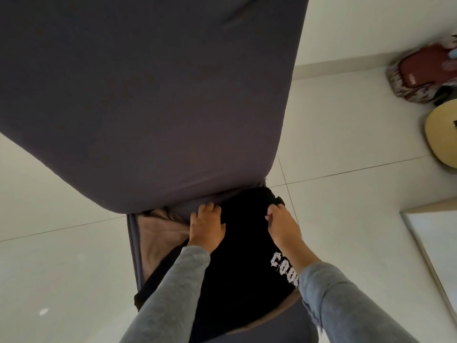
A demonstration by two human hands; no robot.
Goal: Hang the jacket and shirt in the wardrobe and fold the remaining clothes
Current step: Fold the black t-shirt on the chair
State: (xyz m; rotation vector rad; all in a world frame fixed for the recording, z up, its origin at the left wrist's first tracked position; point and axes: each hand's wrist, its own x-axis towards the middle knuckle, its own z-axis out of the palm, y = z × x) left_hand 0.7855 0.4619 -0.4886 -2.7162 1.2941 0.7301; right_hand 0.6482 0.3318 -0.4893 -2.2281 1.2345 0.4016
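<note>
A black garment [244, 248] with white lettering on its right side hangs or lies in front of me, below the corner of a bed with a dark grey sheet [148, 95]. My left hand [206, 226] grips the garment's top edge on the left, fingers curled over it. My right hand [282, 224] pinches the same top edge on the right. A brown cloth [160, 236] and a grey cloth [132, 248] show under the black garment at the left. No jacket, shirt or wardrobe can be told apart here.
White floor tiles [346, 134] surround the bed. A pale guitar body [442, 134] and a red patterned bag [418, 75] lie at the far right. A light framed panel [435, 246] stands at the lower right.
</note>
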